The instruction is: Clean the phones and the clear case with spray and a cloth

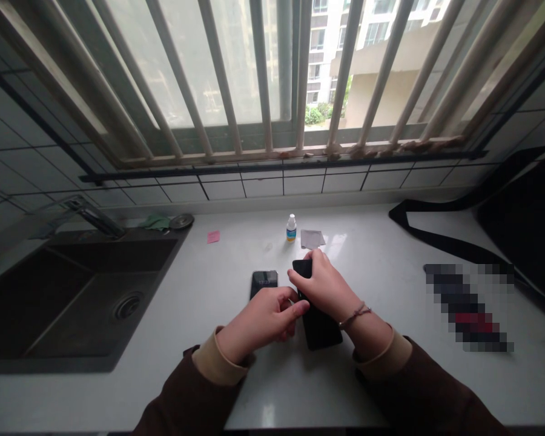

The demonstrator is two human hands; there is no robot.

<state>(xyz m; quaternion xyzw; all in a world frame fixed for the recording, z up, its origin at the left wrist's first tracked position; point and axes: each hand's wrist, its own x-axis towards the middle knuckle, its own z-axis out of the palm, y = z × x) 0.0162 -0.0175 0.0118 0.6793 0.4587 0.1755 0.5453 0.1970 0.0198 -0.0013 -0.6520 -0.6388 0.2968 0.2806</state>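
A dark phone (321,330), its lit-up side not visible, is tilted in front of me above or on the counter. My right hand (322,275) is closed over its upper part, thumb on the left edge and fingers round the far side. My left hand (272,312) pinches the phone's left edge between thumb and curled fingers. A second phone (264,280) lies flat beyond my left hand, which hides its lower part; clock digits show faintly on its screen. A small white bottle (291,229) with a blue and yellow label stands upright behind, next to a grey cloth (312,238).
A pink sticky note (213,237) lies on the white counter (172,315). At left is a dark sink (86,303) with a faucet (95,218), a green cloth (155,222) and a strainer (182,221). A black bag (522,206) with a strap and a blurred-out item (470,306) lie right.
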